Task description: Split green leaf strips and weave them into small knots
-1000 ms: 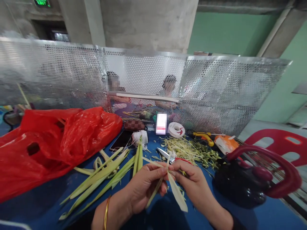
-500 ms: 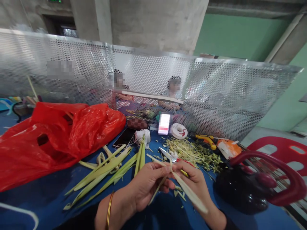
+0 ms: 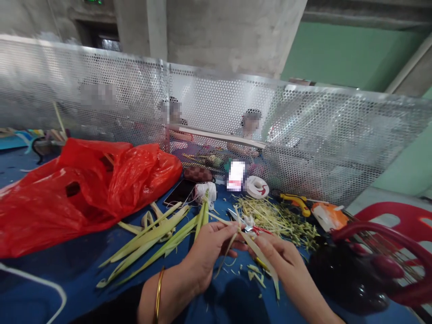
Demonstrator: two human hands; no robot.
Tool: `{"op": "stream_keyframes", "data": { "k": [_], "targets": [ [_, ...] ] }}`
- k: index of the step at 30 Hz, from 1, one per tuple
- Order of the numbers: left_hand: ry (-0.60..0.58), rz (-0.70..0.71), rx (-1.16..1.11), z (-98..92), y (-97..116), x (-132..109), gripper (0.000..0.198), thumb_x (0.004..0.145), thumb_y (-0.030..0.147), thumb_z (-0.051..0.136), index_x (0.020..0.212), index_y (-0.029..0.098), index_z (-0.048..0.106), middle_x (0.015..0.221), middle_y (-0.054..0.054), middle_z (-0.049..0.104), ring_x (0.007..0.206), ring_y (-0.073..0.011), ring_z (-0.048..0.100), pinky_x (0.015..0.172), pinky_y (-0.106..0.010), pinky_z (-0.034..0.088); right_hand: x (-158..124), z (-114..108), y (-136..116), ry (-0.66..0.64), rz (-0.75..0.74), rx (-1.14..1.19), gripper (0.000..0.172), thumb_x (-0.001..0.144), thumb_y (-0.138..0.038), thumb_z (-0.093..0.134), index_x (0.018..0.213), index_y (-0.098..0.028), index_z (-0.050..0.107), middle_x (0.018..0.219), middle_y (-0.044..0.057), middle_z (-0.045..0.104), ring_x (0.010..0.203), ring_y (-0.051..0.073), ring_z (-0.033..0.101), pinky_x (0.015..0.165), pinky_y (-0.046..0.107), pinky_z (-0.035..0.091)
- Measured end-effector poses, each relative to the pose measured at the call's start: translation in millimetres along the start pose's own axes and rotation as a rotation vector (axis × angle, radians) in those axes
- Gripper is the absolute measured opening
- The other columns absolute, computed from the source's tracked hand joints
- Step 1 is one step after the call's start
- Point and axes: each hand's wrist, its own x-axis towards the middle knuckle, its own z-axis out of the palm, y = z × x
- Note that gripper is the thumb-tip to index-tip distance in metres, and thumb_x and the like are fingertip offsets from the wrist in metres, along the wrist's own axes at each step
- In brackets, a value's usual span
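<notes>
Blue table (image 3: 67, 274) — scissors (image 3: 243, 220) behind leaf strip (image 3: 259, 254)

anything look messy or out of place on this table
Nothing looks damaged, but it is untidy: a loose heap of trimmings spreads beside the scissors, and small cut bits lie scattered on the blue table below the left hand and right hand, which pinch a leaf strip.

Left: red plastic bag (image 3: 84, 189) — slumped on the blue table (image 3: 40, 265).
Centre: phone (image 3: 180, 192), tape roll (image 3: 257, 186), yellow-handled tool (image 3: 297, 201).
Right: dark handbag (image 3: 351, 274) — red chair (image 3: 378, 211) behind.
Back: perforated metal screen (image 3: 320, 135).
</notes>
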Motion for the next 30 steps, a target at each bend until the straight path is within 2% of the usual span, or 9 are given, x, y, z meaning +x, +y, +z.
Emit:
{"op": "stream_keyframes", "data": {
  "k": [2, 4, 9, 11, 13, 17, 21, 25, 30],
  "targets": [
    [0.027, 0.024, 0.003, 0.8, -0.1, -0.6, 0.024, 0.071, 0.030, 0.074, 0.085, 0.012, 0.070, 0.074, -0.008, 0.074, 0.064, -0.0139, 0.067, 0.055, -0.020, 0.043, -1.0, 3.4, 0.7, -0.087, 0.022, -0.038, 0.042, 0.087, -0.049, 0.053, 0.060, -0.018, 0.060, 0.056, 0.000, 0.055, 0.055, 0.014, 0.049, 0.051, 0.024, 0.038],
    [0.048, 0.030, -0.016, 1.8, -1.1, -0.9, 0.023, 0.068, 0.027, 0.076, 0.084, 0.012, 0.069, 0.073, -0.008, 0.073, 0.063, -0.0136, 0.066, 0.055, -0.020, 0.043, -2.7, 8.9, 0.5, -0.093, -0.008, -0.078, 0.038, 0.088, -0.043, 0.052, 0.060, -0.019, 0.057, 0.056, -0.001, 0.055, 0.056, 0.014, 0.050, 0.052, 0.023, 0.039],
    [0.072, 0.029, -0.052, 2.4, -7.4, 0.8, 0.023, 0.067, 0.023, 0.075, 0.086, 0.011, 0.069, 0.073, -0.009, 0.074, 0.062, -0.0137, 0.065, 0.060, -0.022, 0.046, -9.9, 17.7, -8.4, -0.055, -0.317, -0.276, 0.032, 0.089, -0.027, 0.051, 0.057, -0.020, 0.050, 0.059, -0.001, 0.056, 0.057, 0.014, 0.051, 0.056, 0.024, 0.038],
    [0.069, 0.023, -0.052, 1.7, -9.6, 2.1, 0.025, 0.066, 0.024, 0.076, 0.086, 0.010, 0.070, 0.073, -0.009, 0.074, 0.062, -0.0137, 0.065, 0.060, -0.023, 0.047, -11.8, 15.9, -11.3, -0.054, -0.370, -0.317, 0.031, 0.088, -0.025, 0.052, 0.058, -0.020, 0.050, 0.059, 0.000, 0.056, 0.057, 0.014, 0.051, 0.057, 0.025, 0.038],
    [0.057, 0.016, -0.039, 1.2, -10.4, 2.4, 0.027, 0.065, 0.026, 0.078, 0.086, 0.010, 0.070, 0.073, -0.009, 0.074, 0.061, -0.0134, 0.064, 0.057, -0.021, 0.046, -11.2, 12.0, -11.3, 0.005, -0.292, -0.256, 0.031, 0.090, -0.031, 0.051, 0.060, -0.021, 0.052, 0.058, 0.000, 0.055, 0.056, 0.014, 0.050, 0.055, 0.025, 0.037],
    [-0.046, -0.023, 0.029, 2.8, -10.0, -1.3, 0.032, 0.067, 0.036, 0.077, 0.083, 0.010, 0.072, 0.075, -0.010, 0.073, 0.058, -0.0125, 0.063, 0.054, -0.021, 0.045, -2.7, 7.0, -4.3, 0.153, 0.038, 0.102, 0.039, 0.088, -0.050, 0.049, 0.067, -0.019, 0.060, 0.063, 0.002, 0.058, 0.060, 0.016, 0.054, 0.053, 0.025, 0.042],
    [-0.104, -0.069, 0.114, 3.9, -13.7, -4.8, 0.028, 0.067, 0.035, 0.075, 0.081, 0.011, 0.073, 0.069, -0.008, 0.072, 0.055, -0.0115, 0.060, 0.055, -0.022, 0.046, 4.3, 11.0, 3.2, 0.078, 0.215, 0.393, 0.032, 0.078, -0.048, 0.066, 0.069, -0.018, 0.061, 0.061, -0.001, 0.057, 0.060, 0.015, 0.053, 0.059, 0.026, 0.044],
    [-0.138, -0.110, 0.159, 3.1, -17.9, -2.5, 0.021, 0.067, 0.030, 0.073, 0.077, 0.012, 0.071, 0.069, -0.007, 0.072, 0.055, -0.0118, 0.062, 0.055, -0.022, 0.046, 2.8, 14.1, 5.1, 0.146, 0.246, 0.459, 0.027, 0.070, -0.043, 0.074, 0.067, -0.017, 0.066, 0.064, 0.001, 0.064, 0.063, 0.016, 0.056, 0.063, 0.027, 0.046],
    [-0.135, -0.173, 0.147, 4.4, -17.3, -0.9, 0.015, 0.061, 0.019, 0.072, 0.074, 0.012, 0.067, 0.059, -0.005, 0.069, 0.053, -0.0142, 0.064, 0.056, -0.025, 0.050, 2.0, 13.5, 8.5, 0.239, 0.147, 0.305, 0.025, 0.071, -0.042, 0.073, 0.065, -0.018, 0.068, 0.062, 0.002, 0.065, 0.061, 0.017, 0.057, 0.059, 0.028, 0.046]
  ]
}}
